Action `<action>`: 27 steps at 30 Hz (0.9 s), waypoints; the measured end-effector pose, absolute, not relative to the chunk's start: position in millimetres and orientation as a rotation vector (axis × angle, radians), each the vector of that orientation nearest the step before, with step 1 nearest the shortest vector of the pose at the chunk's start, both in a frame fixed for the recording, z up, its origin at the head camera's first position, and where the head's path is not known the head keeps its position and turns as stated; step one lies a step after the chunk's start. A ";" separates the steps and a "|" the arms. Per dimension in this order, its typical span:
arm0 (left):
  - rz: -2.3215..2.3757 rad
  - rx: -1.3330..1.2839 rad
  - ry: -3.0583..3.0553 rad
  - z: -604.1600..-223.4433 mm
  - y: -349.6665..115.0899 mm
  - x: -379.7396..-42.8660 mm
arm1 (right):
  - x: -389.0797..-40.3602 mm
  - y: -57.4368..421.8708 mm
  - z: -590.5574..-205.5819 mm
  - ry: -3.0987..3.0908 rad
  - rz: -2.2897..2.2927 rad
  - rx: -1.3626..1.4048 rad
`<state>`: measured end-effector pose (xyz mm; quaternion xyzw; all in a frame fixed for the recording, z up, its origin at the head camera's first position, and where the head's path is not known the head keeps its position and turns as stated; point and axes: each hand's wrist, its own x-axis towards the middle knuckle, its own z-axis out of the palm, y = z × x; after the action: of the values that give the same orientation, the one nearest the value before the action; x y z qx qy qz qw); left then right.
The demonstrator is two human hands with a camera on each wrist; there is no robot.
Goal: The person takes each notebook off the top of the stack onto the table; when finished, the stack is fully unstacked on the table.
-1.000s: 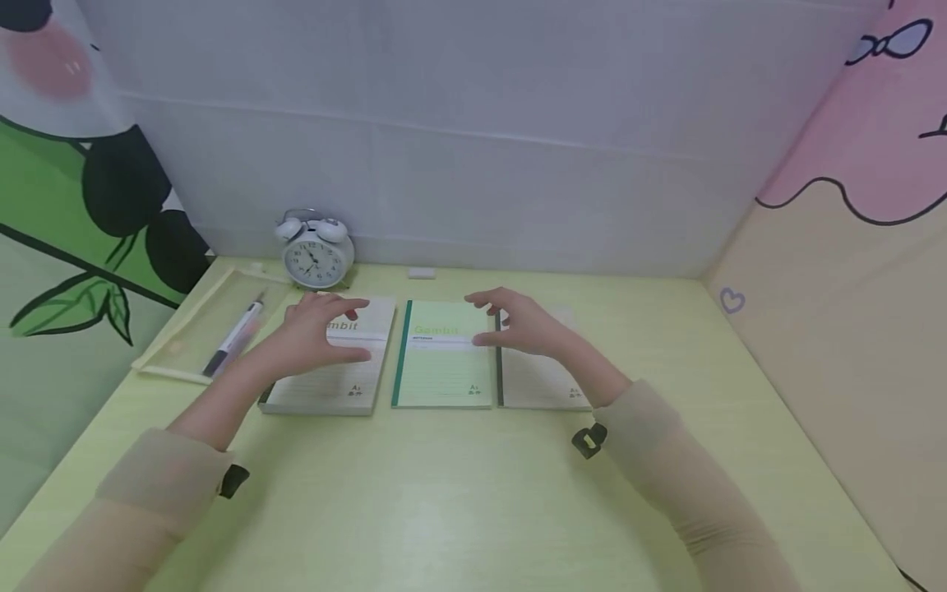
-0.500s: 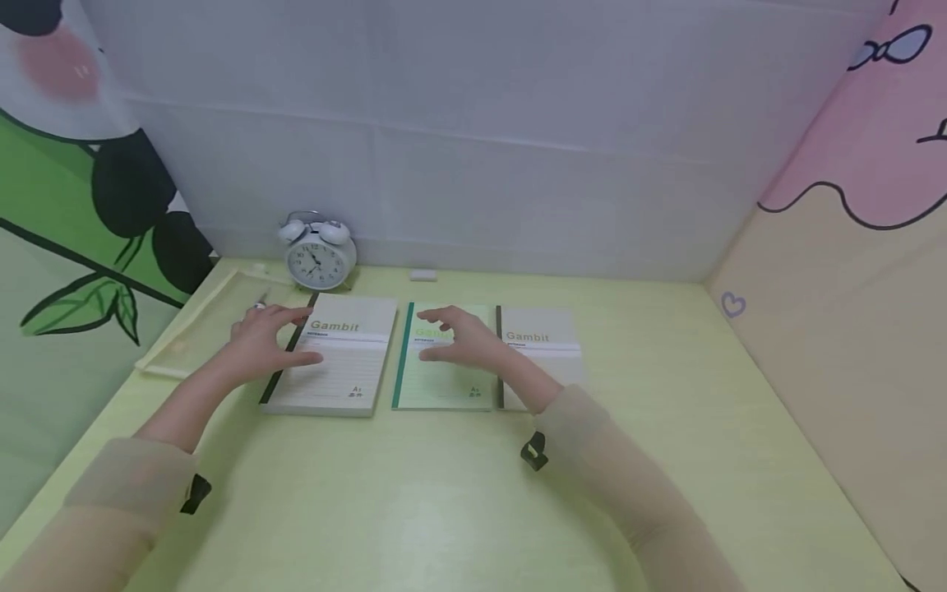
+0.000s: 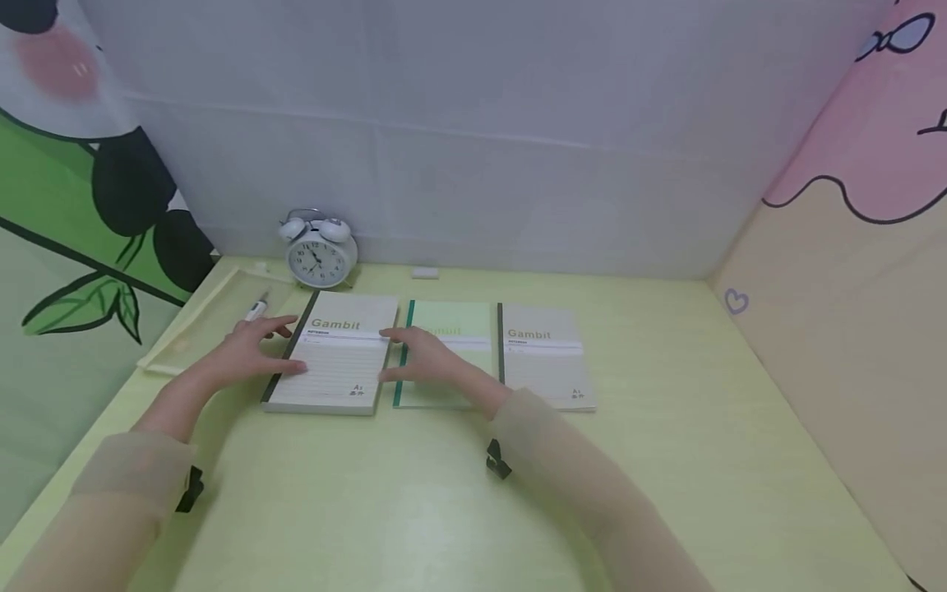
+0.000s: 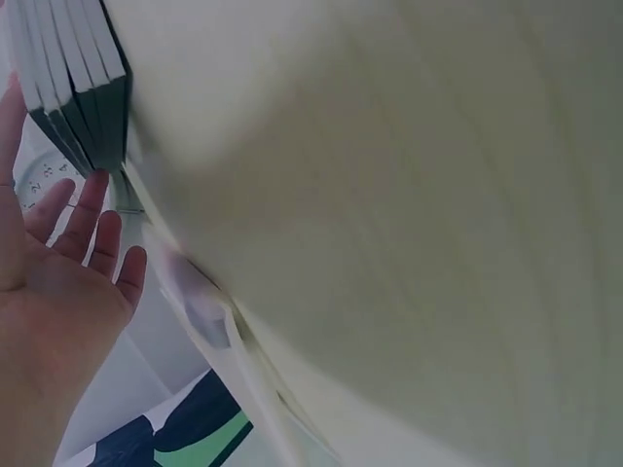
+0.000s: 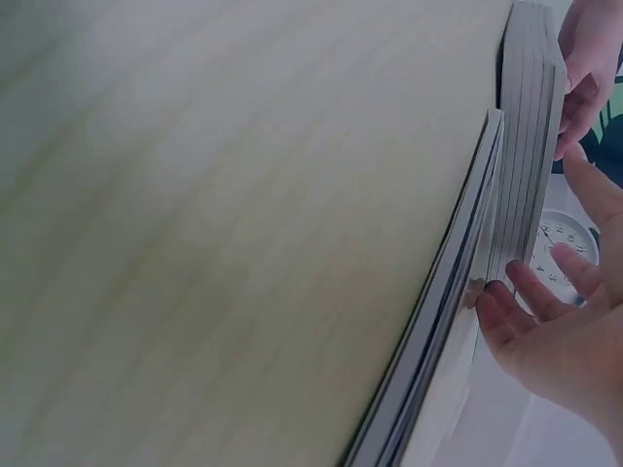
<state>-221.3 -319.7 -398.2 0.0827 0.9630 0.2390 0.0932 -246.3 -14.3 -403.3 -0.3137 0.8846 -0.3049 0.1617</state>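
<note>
Notebook stack: thick rectangular pile of white-covered paper notebooks with dark spines [image 3: 336, 366], flat, long axis between 12 and 1 o'clock.
Left hand [image 3: 247, 355]: at the stack's 9 o'clock, thumb and fingers spread wide, seemingly gripping nothing; thumb reaches over the spine edge.
Right hand [image 3: 429, 358]: at 3 o'clock, similarly spread, fingertips by the page edge; contact uncertain.
Nearer hand: neither clearly; the stack lies between them.
Green notebook: pale green, teal-spined paper rectangle [image 3: 468, 319], beneath the right hand, at the stack's 3 o'clock.
</note>
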 end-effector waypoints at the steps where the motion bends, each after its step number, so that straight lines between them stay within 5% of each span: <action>1: 0.708 0.250 2.849 -398.9 -320.5 -221.6 | -245.8 -15.7 -403.7 2.528 -0.861 -0.903; 27: 0.838 0.316 2.762 -398.9 -322.9 -230.7 | -242.5 -23.3 -410.6 2.618 -0.851 -0.808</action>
<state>-230.7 -322.9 -398.9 0.1082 0.9445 0.2865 0.1187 -242.5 -23.3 -410.6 -0.2790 0.9041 -0.2939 0.1359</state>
